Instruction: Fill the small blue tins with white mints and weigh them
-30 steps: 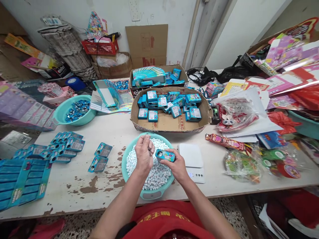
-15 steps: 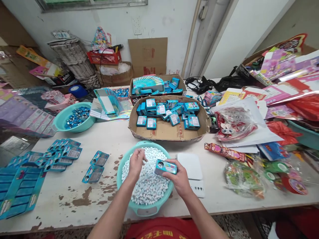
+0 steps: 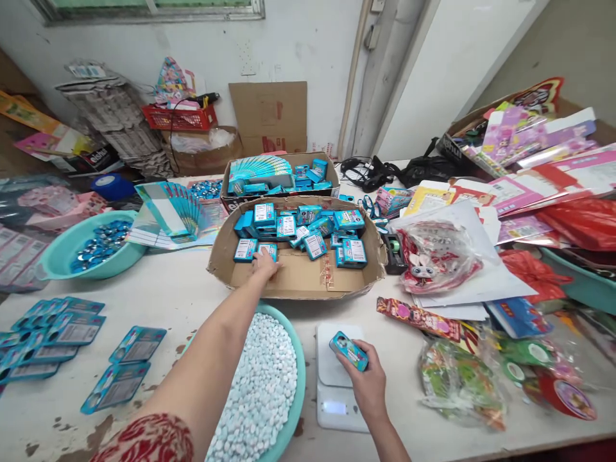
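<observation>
In my right hand (image 3: 368, 378) is a small blue tin (image 3: 347, 350) with rounded corners, its printed face up, gripped over the white scale (image 3: 332, 391). The scale's display is lit; whether the tin rests on the plate I cannot tell. My left hand (image 3: 264, 264) reaches into the cardboard tray (image 3: 298, 273), fingers apart, touching a small blue box (image 3: 267, 250) with a white label at the front of the pile. Below my left forearm stands a turquoise basin (image 3: 299, 378) full of small pale blue and white candy-like pieces, partly hidden by the arm.
On the left lie blue packs (image 3: 118, 385) and a turquoise bowl (image 3: 52, 260) of shiny blue pieces. Behind the tray stands another box (image 3: 283, 197) of blue packs. To the right are a tape dispenser (image 3: 395, 253), a red printed pack (image 3: 418, 317) and plastic bags (image 3: 459, 378).
My left hand has gone from above the basin forward to the tray. My right hand has carried the tin from the basin right to the scale. The view has shifted.
</observation>
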Available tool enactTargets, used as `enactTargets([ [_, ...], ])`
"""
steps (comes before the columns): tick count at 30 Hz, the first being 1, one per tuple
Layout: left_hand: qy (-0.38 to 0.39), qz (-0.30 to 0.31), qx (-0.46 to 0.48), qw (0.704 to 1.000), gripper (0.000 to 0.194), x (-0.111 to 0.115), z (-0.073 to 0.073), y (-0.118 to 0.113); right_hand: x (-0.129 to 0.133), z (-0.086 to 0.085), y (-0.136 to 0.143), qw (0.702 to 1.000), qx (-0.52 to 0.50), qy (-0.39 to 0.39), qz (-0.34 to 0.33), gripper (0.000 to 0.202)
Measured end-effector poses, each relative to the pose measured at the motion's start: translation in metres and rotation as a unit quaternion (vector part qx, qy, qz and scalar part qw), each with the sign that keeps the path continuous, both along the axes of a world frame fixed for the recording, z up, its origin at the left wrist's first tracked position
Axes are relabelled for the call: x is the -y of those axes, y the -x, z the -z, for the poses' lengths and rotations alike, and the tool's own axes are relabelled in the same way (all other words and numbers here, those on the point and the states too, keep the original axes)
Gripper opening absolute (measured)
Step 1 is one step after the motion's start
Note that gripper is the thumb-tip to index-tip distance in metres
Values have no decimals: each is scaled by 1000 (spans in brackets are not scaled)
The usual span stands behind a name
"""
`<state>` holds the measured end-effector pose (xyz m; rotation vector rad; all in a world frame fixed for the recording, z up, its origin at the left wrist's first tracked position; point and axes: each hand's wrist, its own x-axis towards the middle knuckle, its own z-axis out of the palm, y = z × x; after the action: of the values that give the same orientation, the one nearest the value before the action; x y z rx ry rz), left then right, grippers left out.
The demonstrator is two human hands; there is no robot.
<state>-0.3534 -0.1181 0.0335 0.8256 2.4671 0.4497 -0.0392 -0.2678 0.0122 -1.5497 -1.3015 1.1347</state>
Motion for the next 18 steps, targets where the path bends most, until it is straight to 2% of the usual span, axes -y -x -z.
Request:
enactTargets([
  [2, -9, -13, 12, 1000, 81, -1, 4, 2, 3, 5, -5, 1000, 22, -18, -5, 47],
  [4, -25, -15, 39, 999, 78, 5, -4, 9, 7, 2, -8, 996, 58, -68, 11, 53],
  [7, -72, 15, 99, 992, 73, 33, -34, 19, 13, -18, -5, 982, 100, -153, 51, 52],
  [9, -154, 61, 195, 967, 75, 69, -56, 20, 15, -36, 6, 977, 86, -188, 46, 43],
  [10, -226, 84, 287, 927, 77, 91, -65, 17, 17, -44, 14, 979, 65, -193, 28, 39],
  [11, -280, 98, 395, 869, 77, 115, -72, 13, 18, -53, 24, 981, 36, -189, 2, 37],
  [13, -308, 75, 555, 769, 69, 162, -78, -3, 21, -68, 46, 985, -35, -158, -54, 38],
  [14, -310, 57, 601, 735, 65, 183, -78, -13, 23, -74, 58, 985, -71, -137, -77, 42],
  [16, -312, 36, 643, 698, 61, 216, -76, -37, 30, -84, 81, 979, -144, -98, -109, 56],
  [17, -319, 35, 642, 696, 59, 229, -75, -49, 35, -88, 91, 974, -178, -80, -117, 65],
  [18, -331, 43, 623, 707, 57, 240, -74, -61, 41, -90, 99, 969, -208, -59, -119, 74],
])
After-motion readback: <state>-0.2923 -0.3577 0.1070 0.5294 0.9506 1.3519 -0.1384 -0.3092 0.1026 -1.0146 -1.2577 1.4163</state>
